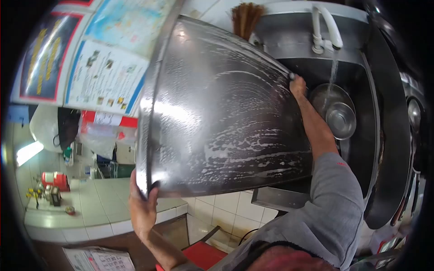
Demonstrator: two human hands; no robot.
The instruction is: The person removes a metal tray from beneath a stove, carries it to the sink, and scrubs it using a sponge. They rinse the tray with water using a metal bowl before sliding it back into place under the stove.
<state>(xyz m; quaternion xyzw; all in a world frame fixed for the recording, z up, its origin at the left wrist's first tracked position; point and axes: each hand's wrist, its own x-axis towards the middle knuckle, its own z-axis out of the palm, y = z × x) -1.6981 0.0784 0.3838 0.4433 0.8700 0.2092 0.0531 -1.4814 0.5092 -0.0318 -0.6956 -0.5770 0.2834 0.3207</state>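
A large metal tray (226, 113), streaked with white suds and water, is held up on a tilt between my two hands. My left hand (143, 207) grips its lower left corner, thumb over the rim. At the far right corner my right hand (298, 86) is closed around the edge; its fingertips are partly hidden. Just beyond that hand is the sink (365, 90). Water runs from a white faucet (332, 34) onto metal bowls (341, 121) in the basin.
A straw brush (246, 20) stands behind the tray. Posters (106, 77) hang at upper left above a tiled counter (95, 203) bearing a red item (56, 179). A dark pan-like rim (391, 113) and utensils line the right side. A red surface (203, 255) lies below.
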